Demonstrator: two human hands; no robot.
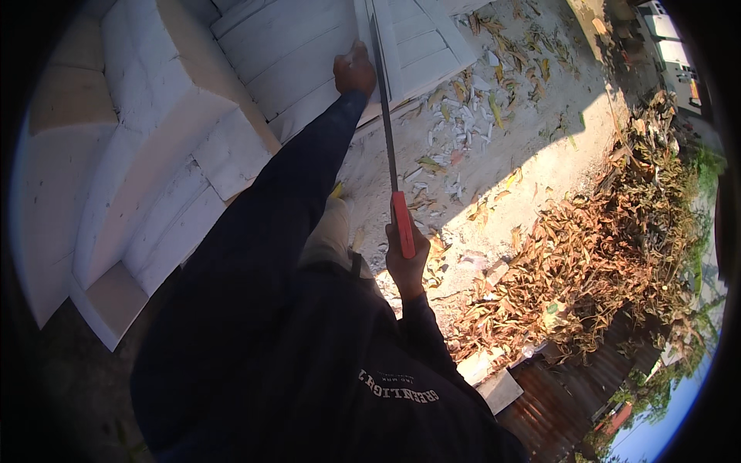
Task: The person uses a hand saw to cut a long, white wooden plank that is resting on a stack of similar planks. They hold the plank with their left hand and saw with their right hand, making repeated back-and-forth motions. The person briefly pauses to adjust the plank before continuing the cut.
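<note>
A handsaw with a long, dark, narrow blade and a red handle (400, 212) runs up the middle of the view. My right hand (407, 262) is wrapped round that handle. The blade lies along the edge of a white slab (405, 58) at the top, and its far tip reaches the upper rim. Just left of the blade, my left hand (355, 71) rests with curled fingers on the white slabs (297, 69). Whether those fingers grip anything is hidden.
Large white blocks (154, 131) are stacked at the left. White chips (463, 131) and leaves lie scattered on the pale ground beyond the slabs. A big heap of dry brown leaves (571, 247) fills the right side, with rusty corrugated sheets (567, 393) below it.
</note>
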